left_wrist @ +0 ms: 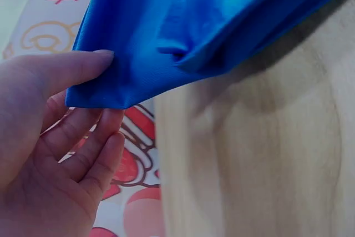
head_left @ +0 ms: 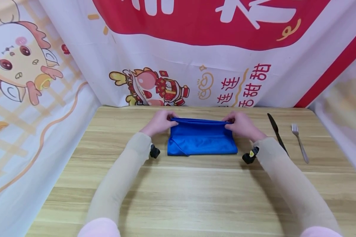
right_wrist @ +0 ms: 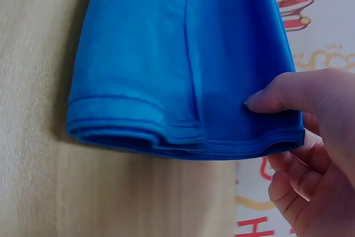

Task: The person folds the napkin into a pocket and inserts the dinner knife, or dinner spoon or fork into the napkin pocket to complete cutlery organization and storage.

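A blue cloth napkin (head_left: 201,143), folded into a wide strip, lies toward the back of the table, its far edge lifted off the wood. My left hand (head_left: 161,123) pinches the far left corner; in the left wrist view the thumb presses on top of the napkin (left_wrist: 138,37) with fingers beneath. At the far right corner my right hand (head_left: 240,124) pinches the same raised edge between thumb and fingers. Stacked layers of the napkin (right_wrist: 133,81) show at its right end in the right wrist view. A diagonal fold crosses its near left corner.
To the right of my right hand lie a black knife (head_left: 275,126) and a silver fork (head_left: 299,143) on the wooden table (head_left: 184,197). A printed curtain (head_left: 201,56) hangs along the table's back edge, and printed cloth (head_left: 23,138) covers the left side.
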Motion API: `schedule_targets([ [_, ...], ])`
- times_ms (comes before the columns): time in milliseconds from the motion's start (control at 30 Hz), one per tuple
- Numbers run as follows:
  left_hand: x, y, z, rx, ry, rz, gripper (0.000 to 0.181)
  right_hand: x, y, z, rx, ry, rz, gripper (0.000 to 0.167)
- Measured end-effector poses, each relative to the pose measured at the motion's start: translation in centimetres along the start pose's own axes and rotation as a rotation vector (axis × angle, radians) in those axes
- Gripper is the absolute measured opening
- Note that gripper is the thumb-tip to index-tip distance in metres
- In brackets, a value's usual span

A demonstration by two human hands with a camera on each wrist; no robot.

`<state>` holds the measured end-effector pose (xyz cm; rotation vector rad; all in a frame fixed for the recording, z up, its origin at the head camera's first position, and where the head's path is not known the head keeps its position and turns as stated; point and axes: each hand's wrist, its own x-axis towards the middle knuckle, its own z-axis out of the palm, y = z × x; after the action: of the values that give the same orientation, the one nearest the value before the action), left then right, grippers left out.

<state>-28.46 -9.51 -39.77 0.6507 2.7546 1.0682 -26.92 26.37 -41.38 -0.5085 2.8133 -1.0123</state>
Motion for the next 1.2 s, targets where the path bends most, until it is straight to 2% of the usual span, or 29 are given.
schedule_targets([
  [200,-1.5,1.3,-0.8,0.032,-0.013,0.051,0.012,-1.4,-1.4,-0.9,-0.025,0.044,-0.094,0.016],
  [400,-3.2,2.0,-0.8,0.056,-0.037,0.098,0.011,-3.3,-1.9,-1.0,-0.078,0.048,-0.149,0.014],
  [567,-4.5,2.2,-0.1,0.075,-0.062,0.143,0.011,-4.7,-2.3,-0.6,-0.120,0.037,-0.178,0.016],
  [900,-7.4,2.1,1.7,0.140,-0.140,0.144,0.016,-8.3,-2.6,0.7,-0.155,0.031,-0.232,0.021],
  [1033,-8.1,1.8,2.1,0.147,-0.145,0.163,0.017,-9.7,-2.5,1.7,-0.185,0.026,-0.245,0.019],
  [1200,-8.6,1.5,2.5,0.149,-0.144,0.185,0.020,-11.0,-2.3,2.8,-0.170,0.017,-0.286,0.023],
])
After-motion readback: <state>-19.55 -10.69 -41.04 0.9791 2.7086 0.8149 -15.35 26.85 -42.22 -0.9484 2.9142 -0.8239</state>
